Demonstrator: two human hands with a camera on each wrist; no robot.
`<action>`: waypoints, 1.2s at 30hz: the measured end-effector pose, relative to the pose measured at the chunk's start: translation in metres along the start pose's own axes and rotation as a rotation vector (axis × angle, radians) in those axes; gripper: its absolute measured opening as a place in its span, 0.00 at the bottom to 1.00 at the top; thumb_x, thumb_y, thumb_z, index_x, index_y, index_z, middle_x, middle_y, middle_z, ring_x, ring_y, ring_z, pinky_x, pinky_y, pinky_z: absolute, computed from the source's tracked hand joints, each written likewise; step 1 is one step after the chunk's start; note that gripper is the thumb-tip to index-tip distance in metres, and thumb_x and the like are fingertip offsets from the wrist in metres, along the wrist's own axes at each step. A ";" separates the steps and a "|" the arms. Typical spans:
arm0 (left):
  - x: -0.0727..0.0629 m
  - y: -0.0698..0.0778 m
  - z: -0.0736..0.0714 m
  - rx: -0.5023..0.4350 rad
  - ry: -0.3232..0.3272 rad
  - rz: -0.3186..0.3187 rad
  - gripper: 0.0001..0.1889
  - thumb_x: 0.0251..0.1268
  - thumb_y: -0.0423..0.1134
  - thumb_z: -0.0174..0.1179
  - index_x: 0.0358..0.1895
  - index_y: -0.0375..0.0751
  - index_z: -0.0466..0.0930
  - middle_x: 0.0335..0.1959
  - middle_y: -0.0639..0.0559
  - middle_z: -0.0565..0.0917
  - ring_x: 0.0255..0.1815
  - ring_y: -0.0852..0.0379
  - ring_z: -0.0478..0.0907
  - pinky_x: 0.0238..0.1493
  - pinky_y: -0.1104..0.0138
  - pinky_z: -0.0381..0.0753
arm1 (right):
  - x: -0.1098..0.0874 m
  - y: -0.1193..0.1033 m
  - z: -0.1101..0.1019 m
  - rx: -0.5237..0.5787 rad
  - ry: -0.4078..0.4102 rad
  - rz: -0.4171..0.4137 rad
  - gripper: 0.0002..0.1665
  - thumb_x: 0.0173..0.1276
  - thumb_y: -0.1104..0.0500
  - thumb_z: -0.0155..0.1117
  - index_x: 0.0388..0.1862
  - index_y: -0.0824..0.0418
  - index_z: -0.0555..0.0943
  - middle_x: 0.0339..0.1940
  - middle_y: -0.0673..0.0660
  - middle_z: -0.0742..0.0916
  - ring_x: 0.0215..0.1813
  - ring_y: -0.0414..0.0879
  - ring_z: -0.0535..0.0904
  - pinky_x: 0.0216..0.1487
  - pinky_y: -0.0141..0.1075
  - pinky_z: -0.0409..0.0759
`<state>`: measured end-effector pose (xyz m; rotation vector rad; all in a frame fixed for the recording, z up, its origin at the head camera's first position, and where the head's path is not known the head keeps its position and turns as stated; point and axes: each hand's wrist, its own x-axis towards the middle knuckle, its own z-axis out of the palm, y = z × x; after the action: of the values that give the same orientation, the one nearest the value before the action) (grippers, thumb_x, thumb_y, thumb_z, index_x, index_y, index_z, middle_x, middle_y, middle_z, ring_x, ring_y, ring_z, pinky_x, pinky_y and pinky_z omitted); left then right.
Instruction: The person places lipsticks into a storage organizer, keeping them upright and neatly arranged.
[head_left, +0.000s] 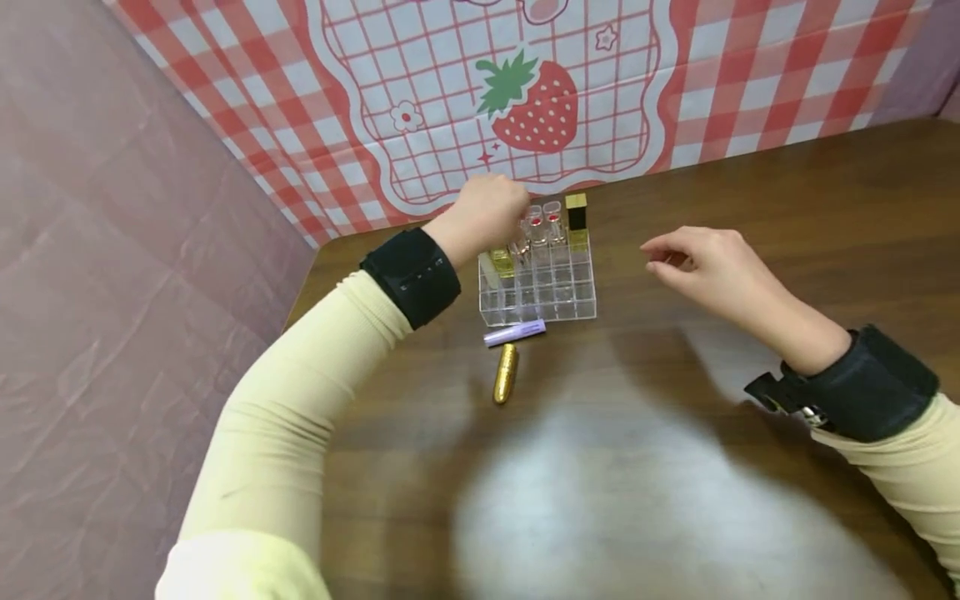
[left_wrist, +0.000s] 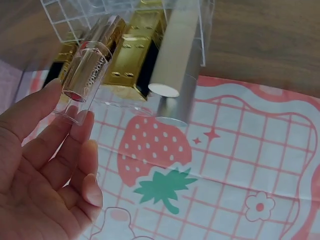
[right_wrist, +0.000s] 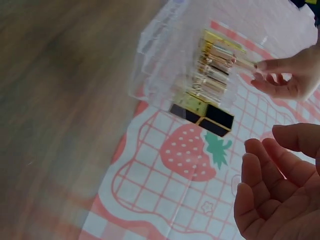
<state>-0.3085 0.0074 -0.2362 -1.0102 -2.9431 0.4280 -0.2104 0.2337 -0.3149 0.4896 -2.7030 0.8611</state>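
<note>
My left hand [head_left: 489, 213] is over the back row of a clear acrylic lipstick organizer [head_left: 538, 312]. Its thumb and fingers pinch the clear end of a lipstick [left_wrist: 89, 65], which stands in a slot there. Beside that lipstick, in the left wrist view, are a gold square tube [left_wrist: 131, 62] and a pale round tube with a silver part [left_wrist: 175, 65]. More clear-capped lipsticks [head_left: 553, 221] and a black-and-gold one [head_left: 577, 215] fill the row. To the right of the organizer my right hand [head_left: 712, 265] hovers with fingers loosely bent, holding nothing.
A lilac tube [head_left: 515, 333] lies just in front of the organizer, and a glittery gold tube [head_left: 506, 373] lies nearer to me on the wooden table [head_left: 420, 467]. Behind stands a red-and-white checked cloth [head_left: 738, 83] with a strawberry print.
</note>
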 end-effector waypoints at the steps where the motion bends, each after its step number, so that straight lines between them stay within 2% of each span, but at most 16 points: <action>1: 0.001 -0.001 0.001 0.005 -0.002 -0.010 0.14 0.52 0.35 0.59 0.16 0.45 0.62 0.21 0.54 0.68 0.27 0.56 0.63 0.30 0.65 0.63 | 0.000 0.000 0.001 0.002 -0.014 0.000 0.13 0.61 0.65 0.59 0.44 0.69 0.80 0.36 0.63 0.84 0.38 0.52 0.77 0.37 0.45 0.73; 3: 0.001 -0.004 0.002 0.009 -0.014 -0.027 0.17 0.51 0.33 0.57 0.15 0.45 0.57 0.20 0.53 0.62 0.26 0.56 0.59 0.29 0.65 0.58 | 0.000 0.000 0.002 0.007 -0.031 -0.004 0.13 0.60 0.66 0.60 0.44 0.69 0.80 0.36 0.63 0.84 0.38 0.53 0.78 0.38 0.46 0.74; 5: 0.000 -0.006 0.003 0.010 -0.035 -0.037 0.17 0.54 0.36 0.58 0.16 0.45 0.59 0.20 0.54 0.63 0.26 0.56 0.61 0.29 0.65 0.59 | 0.001 -0.001 0.003 0.012 -0.032 -0.010 0.13 0.60 0.66 0.61 0.44 0.69 0.80 0.36 0.63 0.84 0.38 0.53 0.78 0.38 0.46 0.74; 10: -0.001 -0.008 0.003 0.028 -0.065 -0.054 0.12 0.56 0.41 0.61 0.23 0.43 0.70 0.27 0.52 0.75 0.31 0.52 0.71 0.36 0.60 0.73 | 0.004 -0.006 0.003 0.018 -0.041 -0.032 0.13 0.59 0.66 0.61 0.43 0.69 0.80 0.36 0.63 0.84 0.38 0.52 0.78 0.38 0.46 0.74; 17: 0.003 -0.004 -0.001 0.116 -0.049 -0.028 0.04 0.57 0.32 0.53 0.26 0.38 0.74 0.35 0.43 0.81 0.37 0.47 0.77 0.39 0.56 0.77 | 0.007 -0.003 0.000 -0.045 -0.108 -0.049 0.13 0.58 0.66 0.62 0.42 0.71 0.81 0.34 0.63 0.84 0.36 0.53 0.78 0.39 0.46 0.75; 23: 0.012 0.002 0.000 0.151 -0.035 -0.008 0.02 0.54 0.31 0.55 0.28 0.38 0.76 0.37 0.44 0.82 0.39 0.48 0.77 0.41 0.57 0.76 | 0.003 0.007 -0.005 -0.078 -0.170 -0.018 0.15 0.58 0.66 0.62 0.44 0.72 0.80 0.35 0.64 0.84 0.37 0.53 0.78 0.39 0.47 0.76; 27: 0.014 0.003 0.005 0.121 -0.034 -0.029 0.03 0.53 0.34 0.60 0.31 0.38 0.77 0.37 0.45 0.81 0.40 0.47 0.77 0.44 0.56 0.75 | 0.003 0.016 -0.010 -0.162 -0.248 0.006 0.16 0.58 0.64 0.62 0.45 0.72 0.79 0.37 0.65 0.84 0.38 0.55 0.79 0.38 0.48 0.75; 32: 0.016 0.008 0.016 0.151 -0.056 -0.001 0.15 0.55 0.39 0.63 0.45 0.39 0.76 0.41 0.46 0.82 0.43 0.47 0.77 0.49 0.56 0.73 | 0.001 0.031 -0.017 -0.312 -0.393 0.041 0.14 0.58 0.63 0.62 0.41 0.71 0.79 0.33 0.64 0.84 0.33 0.53 0.79 0.34 0.48 0.74; 36: 0.016 0.014 0.024 0.227 0.003 0.034 0.13 0.59 0.38 0.59 0.47 0.38 0.76 0.39 0.47 0.83 0.42 0.48 0.77 0.50 0.58 0.73 | -0.003 0.041 -0.021 -0.352 -0.463 0.079 0.16 0.57 0.62 0.64 0.42 0.71 0.79 0.37 0.66 0.84 0.36 0.57 0.79 0.36 0.51 0.75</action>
<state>-0.3150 0.0219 -0.2642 -1.0313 -2.7956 0.7403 -0.2208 0.2784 -0.3204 0.5586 -3.2191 0.2931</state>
